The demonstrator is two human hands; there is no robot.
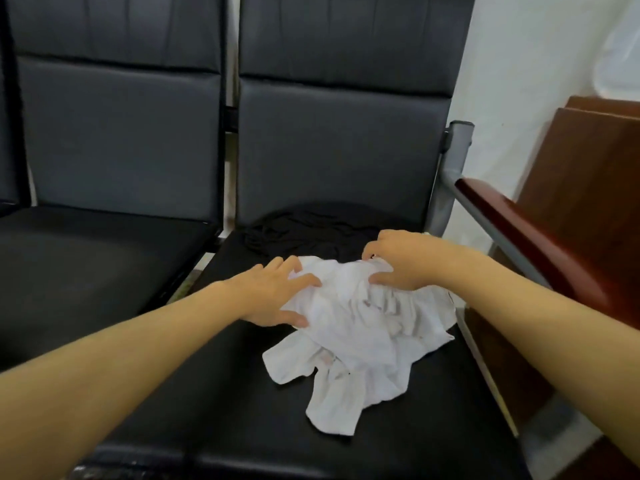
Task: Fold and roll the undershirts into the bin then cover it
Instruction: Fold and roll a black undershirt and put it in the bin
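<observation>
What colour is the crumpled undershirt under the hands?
White, seen in the head view: the undershirt lies on a black seat.

both arms reach forward, left hand point(277, 292) fingers spread flat, right hand point(401, 259) fingers curled.

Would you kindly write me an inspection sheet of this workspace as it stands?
Surface: black padded chair seat, in a row of joined seats.
Job's things: crumpled white undershirt lying unfolded on the seat; black garment bunched behind it. No bin or cover in view.
Clutter: nothing seen.
Hands: left hand rests with spread fingers on the undershirt's left edge; right hand pinches its far edge.
Cables: nothing seen.
Surroundings: wooden armrest on a grey metal frame, white wall, brown wooden furniture at right.
</observation>
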